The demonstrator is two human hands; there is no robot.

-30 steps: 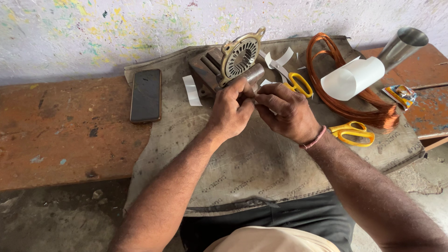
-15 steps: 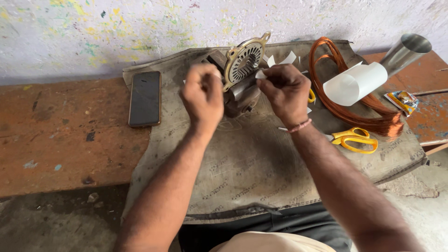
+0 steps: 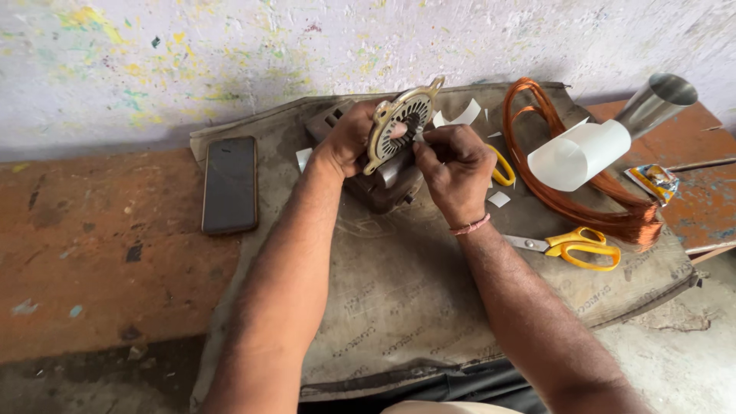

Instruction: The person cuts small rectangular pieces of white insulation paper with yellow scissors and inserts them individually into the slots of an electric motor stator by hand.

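**A:** What is taking up most of the space?

**B:** A grey cloth (image 3: 429,299) is lying spread over a worn reddish bench (image 3: 100,253), running from the wall down to the person's lap. Everything else is sitting on it or just beside it.

**A:** And the next biggest thing?

**B:** A coil of copper wire (image 3: 583,192) is looping at the far right of the cloth, with a roll of white paper (image 3: 579,153) lying across it and a shiny metal cone (image 3: 655,100) leaning at the paper's far end.

**A:** Where is the piece being worked on?

**B:** The round slotted metal stator (image 3: 402,123) is standing tilted on edge near the far middle of the cloth, propped over a dark metal block (image 3: 376,188). The left hand (image 3: 349,142) is gripping its left rim, fingers curled closed around it.

**A:** The other hand?

**B:** The right hand (image 3: 452,169) is touching the stator's right side, thumb and fingertips pinching together at the slots; I cannot tell what, if anything, is between them.

**A:** Smaller things?

**B:** A dark phone (image 3: 230,184) is lying at the cloth's left edge. Yellow-handled scissors (image 3: 571,245) are lying near the right wrist, and a small white paper scrap (image 3: 499,199) is sitting just beyond them.
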